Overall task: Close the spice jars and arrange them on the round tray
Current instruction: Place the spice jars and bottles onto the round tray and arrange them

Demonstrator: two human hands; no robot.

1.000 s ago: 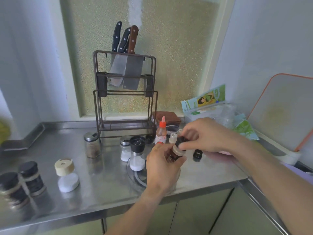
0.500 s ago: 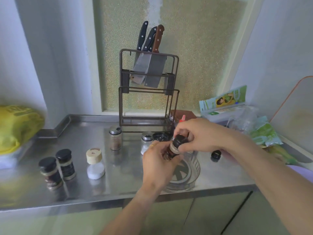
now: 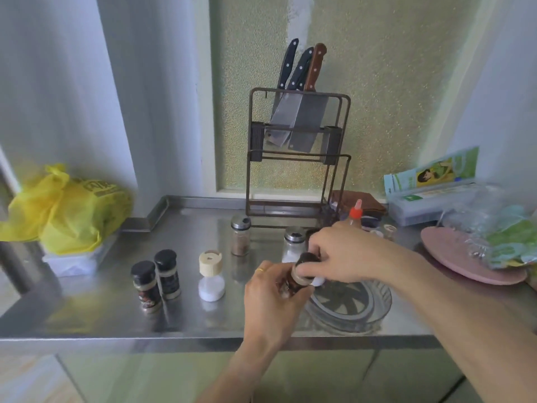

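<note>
My left hand (image 3: 274, 301) grips a small dark spice jar (image 3: 293, 282), tilted, above the steel counter. My right hand (image 3: 343, 254) pinches the jar's black cap (image 3: 308, 260) on its top. Just right of the jar lies the round clear glass tray (image 3: 374, 309), with a white-bottomed grinder partly hidden behind my right hand. On the left of the counter stand two black-capped jars (image 3: 145, 282) (image 3: 168, 273), a white jar with a beige lid (image 3: 211, 276), a steel-capped brown jar (image 3: 240, 238) and a steel-capped white jar (image 3: 293, 244).
A knife rack (image 3: 296, 158) with several knives stands at the back. A red-capped sauce bottle (image 3: 356, 215) is behind my right hand. A pink plate (image 3: 453, 257) with plastic bags sits right. A yellow bag (image 3: 66, 207) lies on a box left. The counter's front edge (image 3: 145, 340) is near.
The camera has swung left, so everything sits further right in view. My hands have stayed together on the jar, with the right hand working the black cap down on its top.
</note>
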